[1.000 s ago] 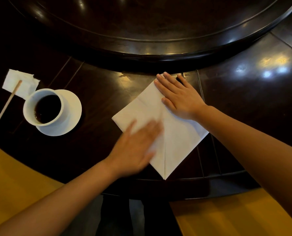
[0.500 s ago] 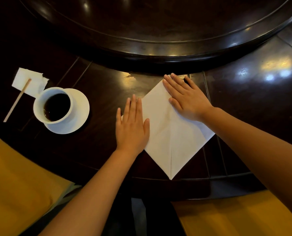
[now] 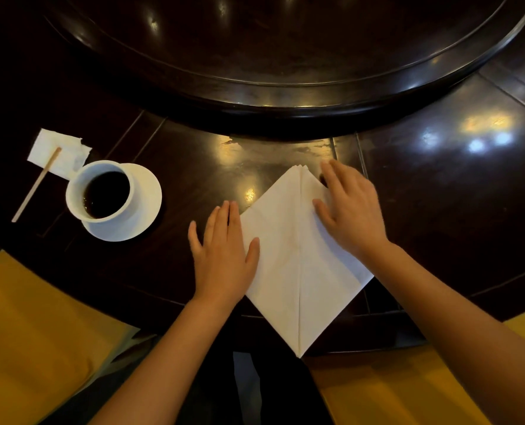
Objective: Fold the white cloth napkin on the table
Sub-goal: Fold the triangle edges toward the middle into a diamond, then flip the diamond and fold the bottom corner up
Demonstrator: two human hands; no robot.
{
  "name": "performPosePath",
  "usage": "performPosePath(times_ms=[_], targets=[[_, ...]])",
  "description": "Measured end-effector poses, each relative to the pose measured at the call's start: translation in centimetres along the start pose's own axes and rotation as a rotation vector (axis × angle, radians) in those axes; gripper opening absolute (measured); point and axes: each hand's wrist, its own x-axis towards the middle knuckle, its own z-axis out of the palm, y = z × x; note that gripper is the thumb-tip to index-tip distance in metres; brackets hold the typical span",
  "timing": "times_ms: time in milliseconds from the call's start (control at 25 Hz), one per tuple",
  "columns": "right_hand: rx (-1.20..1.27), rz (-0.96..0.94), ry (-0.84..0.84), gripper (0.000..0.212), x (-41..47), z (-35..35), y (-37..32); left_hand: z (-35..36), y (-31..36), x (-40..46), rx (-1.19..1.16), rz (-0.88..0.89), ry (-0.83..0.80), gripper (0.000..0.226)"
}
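The white cloth napkin [image 3: 298, 259] lies flat on the dark table as a diamond, with a straight seam running from its far tip to its near tip, which hangs just past the table edge. My left hand [image 3: 224, 256] rests flat, fingers together, on the napkin's left corner and the table beside it. My right hand [image 3: 350, 213] lies on the upper right edge with fingers spread, fingertips near the seam. Neither hand grips the cloth.
A white cup of dark coffee [image 3: 102, 194] on a white saucer [image 3: 144, 207] stands to the left. Behind it lie a small paper napkin [image 3: 56, 151] and a wooden stirrer [image 3: 36, 185]. A raised round turntable [image 3: 285, 96] fills the far side. Yellow seat cushions [image 3: 34, 338] flank the near edge.
My left hand swept left across the napkin and settled flat on its left corner. My right hand slid from the far tip a little to the right along the upper edge.
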Motion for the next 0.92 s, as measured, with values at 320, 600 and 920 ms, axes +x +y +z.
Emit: performPosePath(times_ms=[320, 600, 920], targets=[[0.099, 0.281, -0.141, 0.031, -1.2, -1.7, 0.0, -2.0, 2.2, 4.8, 0.059, 0.054, -0.07, 0.046], [0.16, 0.333, -0.236, 0.016, -0.4, -1.8, -0.2, -2.3, 2.3, 5.8, -0.101, 0.02, -0.151, 0.03], [0.304, 0.413, -0.309, 0.016, -0.2, -2.3, -0.2, -4.1, 0.3, 7.2, -0.499, -0.012, -0.384, 0.01]])
